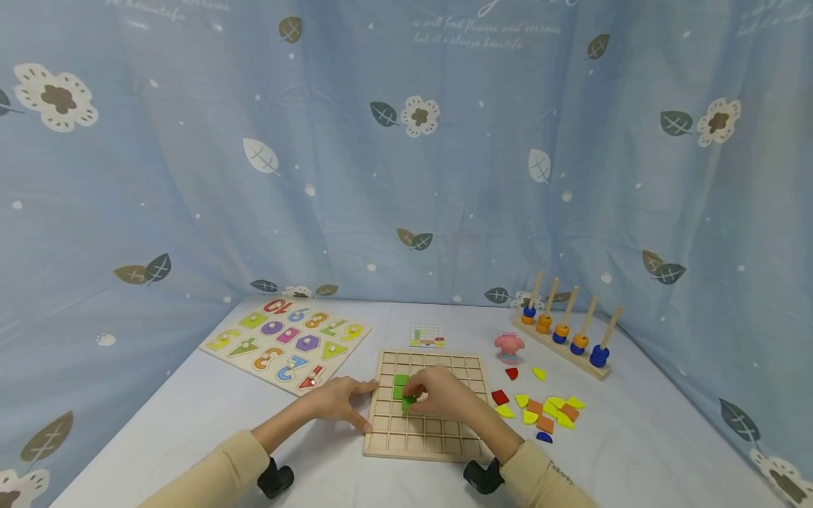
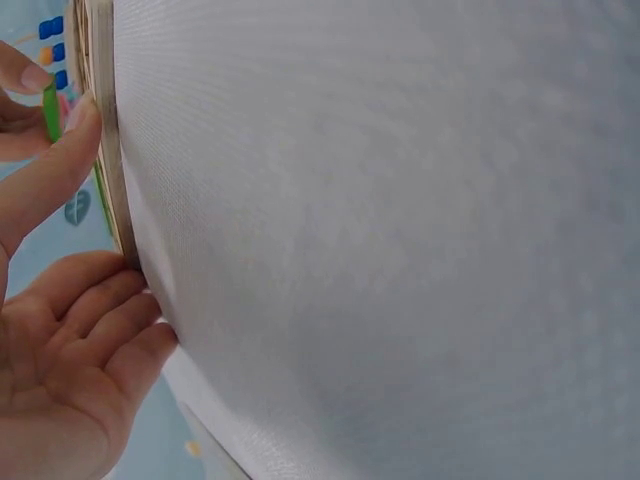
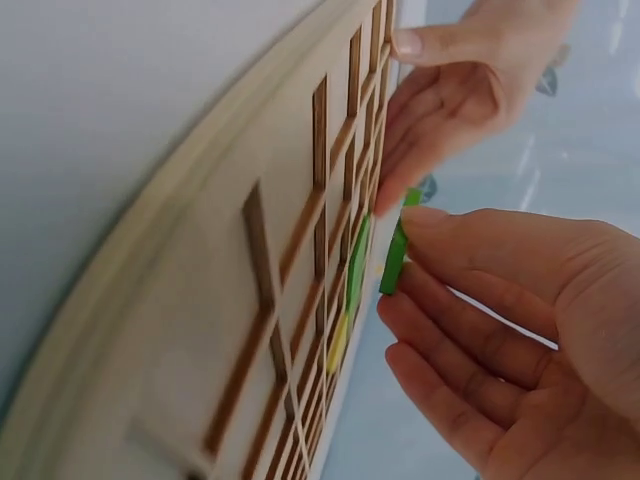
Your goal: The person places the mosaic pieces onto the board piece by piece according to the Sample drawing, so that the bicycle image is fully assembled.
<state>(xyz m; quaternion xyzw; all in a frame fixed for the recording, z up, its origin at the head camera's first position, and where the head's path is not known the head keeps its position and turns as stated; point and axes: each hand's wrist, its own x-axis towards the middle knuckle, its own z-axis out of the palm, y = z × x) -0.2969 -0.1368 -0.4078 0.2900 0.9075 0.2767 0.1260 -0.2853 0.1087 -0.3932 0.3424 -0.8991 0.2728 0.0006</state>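
**Green tile held over the grid board**

The head view alone shows the whole table: the wooden grid board lies in front of the person, the left hand flat at its left edge, the right hand over its middle. The right wrist view shows what that view hides: the right fingers curl round and pinch a thin green tile edge-on, just off the board's slats. The left wrist view shows the left fingers straight and relaxed, tips touching the board's rim, holding nothing.

Inside the board, another green piece already sits in cells just left of the right hand; most other cells show bare wood.

To the right lie loose red, yellow and orange pieces, near a pink figure and a 5-peg ring stacker. A number puzzle lies to the left, a small pattern card beyond the board.
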